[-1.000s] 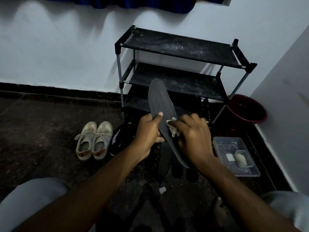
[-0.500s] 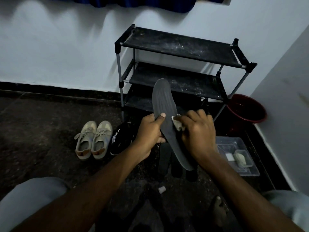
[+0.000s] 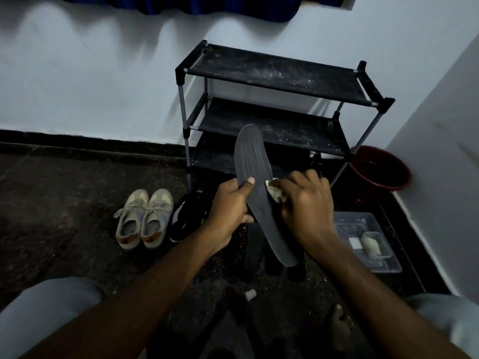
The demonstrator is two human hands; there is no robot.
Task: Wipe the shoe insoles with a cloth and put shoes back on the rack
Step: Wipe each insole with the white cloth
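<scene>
Over the last second the dark grey foam insole (image 3: 255, 161) has been swung slightly more upright and to the right, its rounded toe end now raised in front of the middle shelf of the black three-tier shoe rack (image 3: 272, 73). The right hand (image 3: 308, 206) has been carried a little up the insole, and the small off-white cloth (image 3: 275, 193) has been brought from the middle of the surface to its right edge. The cloth is grasped under the curled right fingers (image 3: 298, 177) and pressed against the insole. The left hand (image 3: 230, 206) is clenched round the insole's left edge, thumb on the front face and the other fingers behind.

From this it is judged that wiping is mid-stroke, with the upper half yet to be covered. The rack's visible shelves carry no shoes, so the returning step is not begun. The pair of beige lace-up sneakers (image 3: 143, 218) stands on the dark floor left of the rack, with a black shoe with white lettering (image 3: 185, 218) beside it.

Most of the cloth is covered by the fingers, and the insole's right edge is hidden under the right hand. The black shoe is partly covered by the left wrist. Long dark shapes on the floor (image 3: 252, 244) below the hands cannot be told as insoles or shoes in the dim light. The lowest shelf is largely masked by the insole.
</scene>
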